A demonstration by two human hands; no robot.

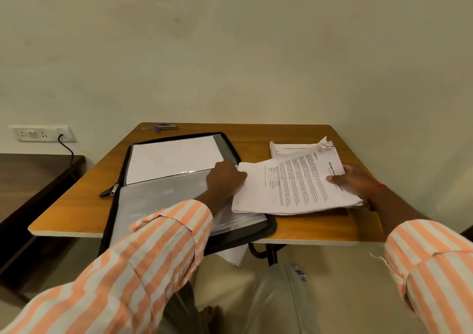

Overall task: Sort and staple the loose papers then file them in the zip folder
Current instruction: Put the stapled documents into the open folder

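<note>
A fanned stack of printed papers [294, 188] hovers at the wooden counter's [268, 131] near right edge. The left hand [226, 179] has its fingers curled on the stack's left edge, and the right hand [357, 182] pinches its right edge. The black-rimmed zip folder [158, 195] lies open along the left, its clear sleeves glossy. A slim stapler [166, 127] sits at the far left corner.

Field note: I read this as a plain office or study room. A small wood-topped desk [294, 131] stands against a bare cream wall [256, 52]. A switch-and-socket plate [41, 133] sits low at left with a black cable [68, 152] plugged in. A dark second table [38, 170] is near the desk's left side. Paperwork gear lies on the desk: an open zip folder [179, 180], printed papers [294, 185] and a stapler [166, 127].
</note>
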